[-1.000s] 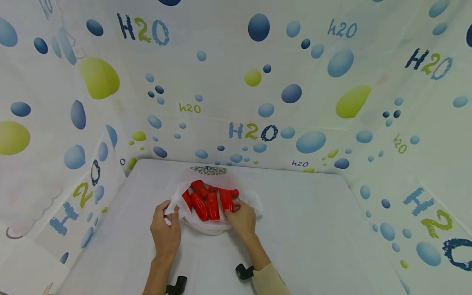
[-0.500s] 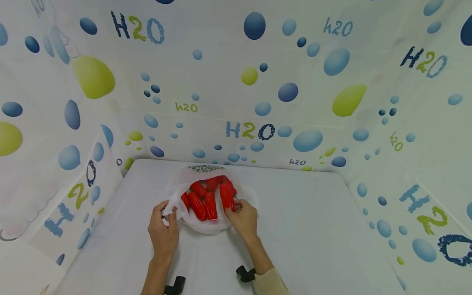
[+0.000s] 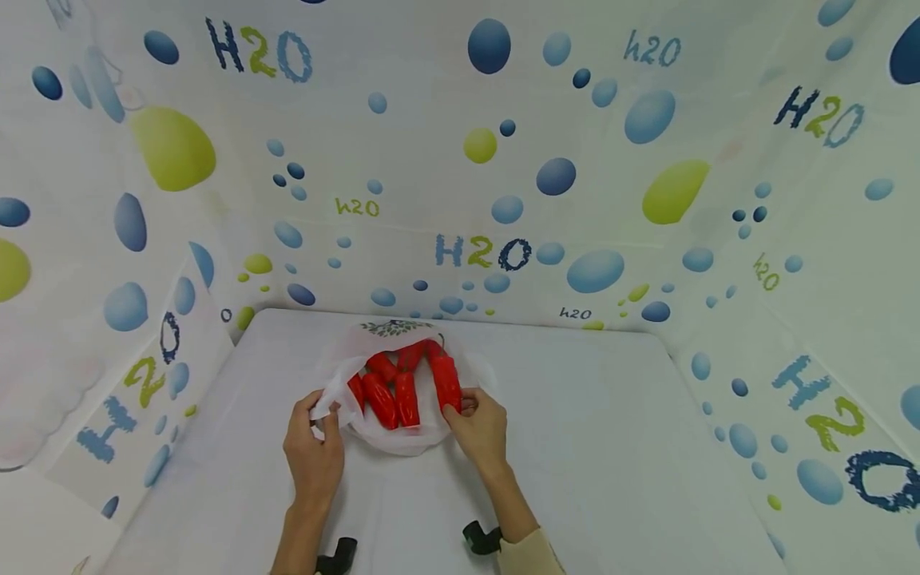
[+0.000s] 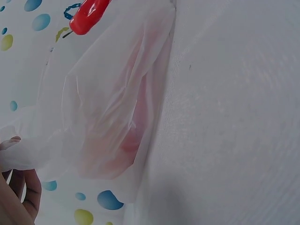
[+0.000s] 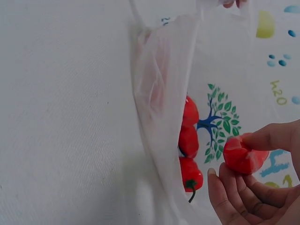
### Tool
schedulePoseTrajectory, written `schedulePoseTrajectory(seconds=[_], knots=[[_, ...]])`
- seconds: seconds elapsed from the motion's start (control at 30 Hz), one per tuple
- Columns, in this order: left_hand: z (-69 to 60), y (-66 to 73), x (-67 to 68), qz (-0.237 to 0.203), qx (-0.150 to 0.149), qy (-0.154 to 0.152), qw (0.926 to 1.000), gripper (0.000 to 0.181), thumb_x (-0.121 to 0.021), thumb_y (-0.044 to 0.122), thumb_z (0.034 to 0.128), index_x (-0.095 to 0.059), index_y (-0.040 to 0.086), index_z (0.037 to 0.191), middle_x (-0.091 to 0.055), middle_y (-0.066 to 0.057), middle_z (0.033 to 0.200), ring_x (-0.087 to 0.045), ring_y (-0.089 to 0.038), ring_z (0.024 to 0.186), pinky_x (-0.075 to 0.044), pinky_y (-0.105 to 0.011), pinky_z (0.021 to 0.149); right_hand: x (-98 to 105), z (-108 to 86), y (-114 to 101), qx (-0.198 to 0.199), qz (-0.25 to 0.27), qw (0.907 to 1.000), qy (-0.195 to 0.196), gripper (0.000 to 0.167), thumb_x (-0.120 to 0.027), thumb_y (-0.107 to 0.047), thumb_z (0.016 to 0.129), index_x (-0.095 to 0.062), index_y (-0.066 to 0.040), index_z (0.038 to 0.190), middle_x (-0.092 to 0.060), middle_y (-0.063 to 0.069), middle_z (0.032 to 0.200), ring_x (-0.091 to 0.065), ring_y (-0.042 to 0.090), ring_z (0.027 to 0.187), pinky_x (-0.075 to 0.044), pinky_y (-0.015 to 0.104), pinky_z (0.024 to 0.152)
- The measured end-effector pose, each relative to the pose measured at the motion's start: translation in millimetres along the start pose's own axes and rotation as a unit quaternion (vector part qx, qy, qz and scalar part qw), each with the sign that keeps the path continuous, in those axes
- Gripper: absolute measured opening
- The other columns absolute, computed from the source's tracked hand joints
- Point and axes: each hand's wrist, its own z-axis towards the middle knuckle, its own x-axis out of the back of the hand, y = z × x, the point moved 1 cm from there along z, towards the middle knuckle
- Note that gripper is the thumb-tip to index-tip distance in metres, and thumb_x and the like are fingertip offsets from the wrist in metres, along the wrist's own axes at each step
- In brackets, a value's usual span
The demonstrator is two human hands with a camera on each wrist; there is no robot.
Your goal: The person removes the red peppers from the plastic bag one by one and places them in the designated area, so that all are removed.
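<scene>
Several red peppers (image 3: 379, 399) lie in a thin white plastic bag (image 3: 410, 446), its mouth spread toward me. My left hand (image 3: 315, 451) pinches the bag's left edge; in the left wrist view only part of that hand (image 4: 18, 192) shows. At the bag's right side my right hand (image 3: 480, 427) grips one red pepper (image 3: 447, 382) by its near end, between thumb and fingers, its stem end pointing away. In the right wrist view the blunt end of the held pepper (image 5: 244, 157) is visible, with other peppers (image 5: 189, 140) partly hidden behind the bag wall.
The bag rests near the far side of a white-covered table (image 3: 596, 447). A printed curtain (image 3: 402, 144) with blue and green drops stands behind and at both sides. A green tree print (image 5: 218, 124) marks the bag. Dark wrist mounts (image 3: 481, 537) sit below the hands.
The right hand has drawn one pepper up and slightly right, apart from the others in the bag. The left hand keeps hold of the bag edge. The head view has shifted slightly.
</scene>
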Motion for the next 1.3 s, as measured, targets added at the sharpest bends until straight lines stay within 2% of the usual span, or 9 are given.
schedulePoseTrajectory(seconds=[0.2, 0.4, 0.57, 0.8, 1.0, 1.3], knots=[[-0.7, -0.5, -0.6, 0.001, -0.004, 0.002, 1.0, 0.031, -0.063, -0.003, 0.0978, -0.063, -0.005, 0.128, -0.07, -0.018, 0.114, -0.052, -0.012, 0.087, -0.04, -0.012, 0.074, 8.5, -2.4, -2.1, -0.002, 0.004, 1.0, 0.007, 0.019, -0.08, -0.017, 0.088, -0.075, -0.007, 0.104, -0.071, 0.001, 0.083, -0.065, 0.013, 0.073, -0.056, 0.026, 0.062], [-1.4, 2.3, -0.2, 0.003, -0.003, 0.001, 1.0, 0.031, -0.063, -0.003, 0.0986, -0.062, -0.005, 0.129, -0.07, -0.018, 0.117, -0.053, -0.013, 0.088, -0.04, -0.008, 0.077, 16.9, -2.7, -0.2, -0.002, 0.012, 0.9998, 0.014, 0.022, -0.08, -0.016, 0.089, -0.074, -0.006, 0.108, -0.072, 0.003, 0.087, -0.066, 0.016, 0.076, -0.058, 0.026, 0.063], [-1.2, 3.1, 0.2, -0.002, 0.0, -0.004, 1.0, 0.03, -0.062, 0.0, 0.1001, -0.062, -0.005, 0.13, -0.069, -0.019, 0.117, -0.053, -0.01, 0.09, -0.041, -0.009, 0.08, 22.5, -0.6, 2.1, 0.003, 0.012, 0.9996, 0.026, 0.021, -0.079, -0.015, 0.089, -0.075, -0.006, 0.107, -0.073, 0.003, 0.086, -0.066, 0.017, 0.075, -0.058, 0.026, 0.062], [-1.9, 1.3, -2.2, -0.003, -0.008, 0.004, 1.0, 0.03, -0.062, -0.005, 0.0976, -0.063, -0.005, 0.128, -0.071, -0.017, 0.113, -0.054, -0.014, 0.088, -0.042, -0.011, 0.079, 30.4, 2.4, 6.4, -0.002, 0.012, 0.9992, 0.038, 0.021, -0.079, -0.015, 0.09, -0.075, -0.004, 0.107, -0.073, 0.005, 0.085, -0.067, 0.021, 0.074, -0.058, 0.029, 0.061], [-2.8, 0.1, -1.5, 0.004, 0.01, -0.012, 0.9999, 0.03, -0.061, -0.001, 0.0996, -0.062, -0.003, 0.13, -0.07, -0.017, 0.115, -0.054, -0.012, 0.09, -0.041, -0.009, 0.079, 35.6, 6.4, 10.6, -0.02, 0.007, 0.9985, 0.05, 0.021, -0.08, -0.016, 0.09, -0.075, -0.005, 0.106, -0.073, 0.004, 0.085, -0.066, 0.019, 0.075, -0.058, 0.029, 0.062], [-3.2, -1.1, -1.6, -0.003, -0.001, -0.002, 1.0, 0.031, -0.061, -0.004, 0.0983, -0.063, -0.004, 0.129, -0.07, -0.016, 0.113, -0.053, -0.011, 0.089, -0.041, -0.009, 0.079, 45.6, 18.1, 20.2, -0.023, -0.016, 0.9972, 0.07, 0.022, -0.08, -0.016, 0.088, -0.076, -0.004, 0.107, -0.073, 0.006, 0.085, -0.067, 0.019, 0.076, -0.057, 0.03, 0.061]])
